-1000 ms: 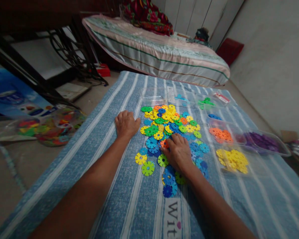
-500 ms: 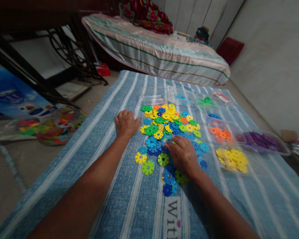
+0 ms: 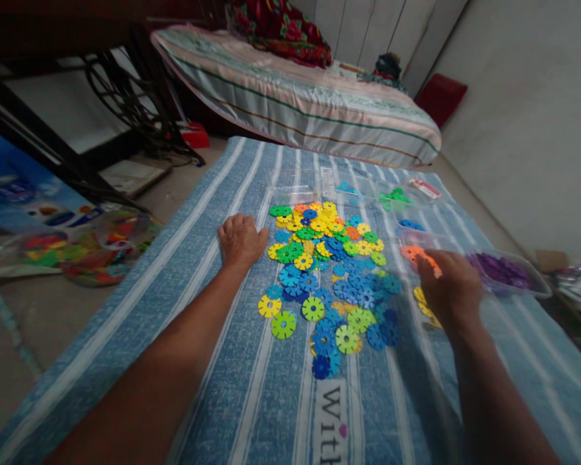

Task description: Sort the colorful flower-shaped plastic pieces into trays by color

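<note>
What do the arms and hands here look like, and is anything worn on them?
They are a person's own. The left hand and right hand are bare, with no gloves, watch or bracelet visible. No sleeve shows on the left forearm or right forearm in view. No cables or markings can be made out; fine details are blurred.

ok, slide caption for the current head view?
Right hand at the orange pieces, left hand on the striped cloth beside a mixed-colour spread of notched discs.
</note>
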Action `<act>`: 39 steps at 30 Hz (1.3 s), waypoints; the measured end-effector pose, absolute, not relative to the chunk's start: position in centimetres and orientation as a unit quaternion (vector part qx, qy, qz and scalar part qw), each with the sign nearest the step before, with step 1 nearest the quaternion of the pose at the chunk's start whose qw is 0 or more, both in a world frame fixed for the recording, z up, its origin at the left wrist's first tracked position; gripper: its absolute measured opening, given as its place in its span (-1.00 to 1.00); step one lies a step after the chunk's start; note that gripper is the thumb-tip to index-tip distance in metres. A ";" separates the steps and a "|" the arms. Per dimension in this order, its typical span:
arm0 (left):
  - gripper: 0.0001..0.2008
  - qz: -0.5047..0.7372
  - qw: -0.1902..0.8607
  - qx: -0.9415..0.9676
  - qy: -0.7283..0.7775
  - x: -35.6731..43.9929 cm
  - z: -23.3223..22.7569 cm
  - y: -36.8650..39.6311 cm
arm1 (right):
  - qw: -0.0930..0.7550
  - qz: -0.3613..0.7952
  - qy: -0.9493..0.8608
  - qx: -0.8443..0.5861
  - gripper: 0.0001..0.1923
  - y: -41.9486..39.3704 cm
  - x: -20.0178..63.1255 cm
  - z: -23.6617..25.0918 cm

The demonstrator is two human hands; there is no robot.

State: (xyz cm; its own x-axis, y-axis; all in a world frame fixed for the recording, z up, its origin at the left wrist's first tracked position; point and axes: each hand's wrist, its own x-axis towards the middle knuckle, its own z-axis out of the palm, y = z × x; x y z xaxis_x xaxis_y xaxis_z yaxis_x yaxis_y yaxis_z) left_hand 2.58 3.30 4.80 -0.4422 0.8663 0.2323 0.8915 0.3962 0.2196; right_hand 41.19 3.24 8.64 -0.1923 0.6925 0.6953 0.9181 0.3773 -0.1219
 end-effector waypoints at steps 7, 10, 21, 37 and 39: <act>-0.58 -0.152 0.029 -0.527 -0.835 2.6 5.0 3.3 | 0.296 0.047 -0.876 -0.377 -0.79 -4.0 36.5 5.5; -0.58 -0.144 0.038 -0.530 -0.835 2.6 5.1 3.3 | 0.230 0.070 -0.902 -0.358 -0.73 -6.2 35.7 5.2; -0.56 -0.121 0.058 -0.541 -0.830 2.2 5.2 3.4 | 0.201 0.084 -0.901 -0.375 -0.66 -7.6 35.2 4.5; -0.54 -0.104 0.076 -0.540 -0.832 1.9 5.2 3.4 | 0.255 0.103 -0.881 -0.385 -0.64 -7.8 35.2 3.2; -0.53 -0.102 0.072 -0.538 -0.834 2.0 5.3 3.4 | 0.258 0.109 -0.879 -0.386 -0.66 -7.8 35.3 3.1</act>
